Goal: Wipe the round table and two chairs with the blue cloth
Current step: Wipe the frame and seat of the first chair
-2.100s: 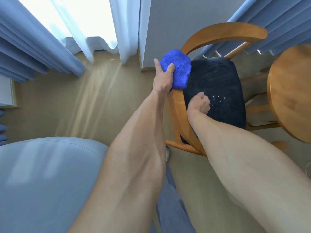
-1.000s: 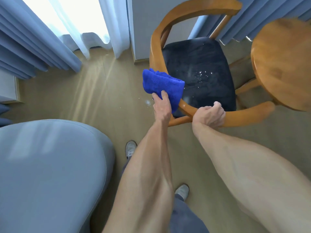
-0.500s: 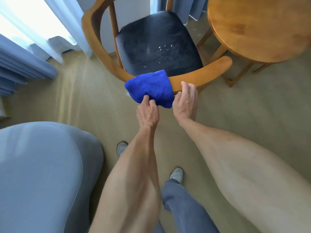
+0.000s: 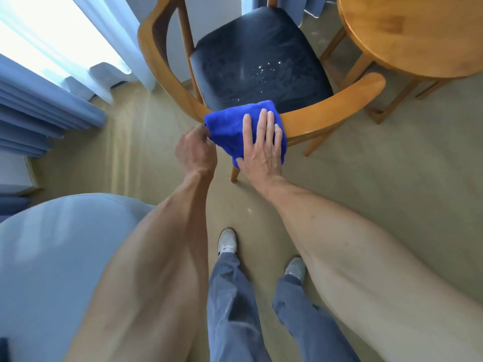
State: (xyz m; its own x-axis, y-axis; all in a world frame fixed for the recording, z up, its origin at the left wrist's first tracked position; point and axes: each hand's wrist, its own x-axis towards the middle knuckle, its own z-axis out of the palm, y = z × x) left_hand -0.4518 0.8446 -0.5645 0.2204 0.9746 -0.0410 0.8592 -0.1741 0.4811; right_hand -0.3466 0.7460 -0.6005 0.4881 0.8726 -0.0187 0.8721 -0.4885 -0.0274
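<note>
A folded blue cloth [image 4: 230, 126] lies draped over the curved wooden backrest of a chair [image 4: 326, 108] with a dark, speckled seat cushion. The round wooden worktop [image 4: 407, 35] stands just beside the chair, at its open end.

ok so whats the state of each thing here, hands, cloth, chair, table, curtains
blue cloth: bunched, draped over the chair's curved wooden rail
right hand: open, flat on the cloth
left hand: curled, pinching the cloth's left edge
chair: upright, dark seat flecked with white specks
round table: upright, top bare where visible
blue curtains: drawn aside
</note>
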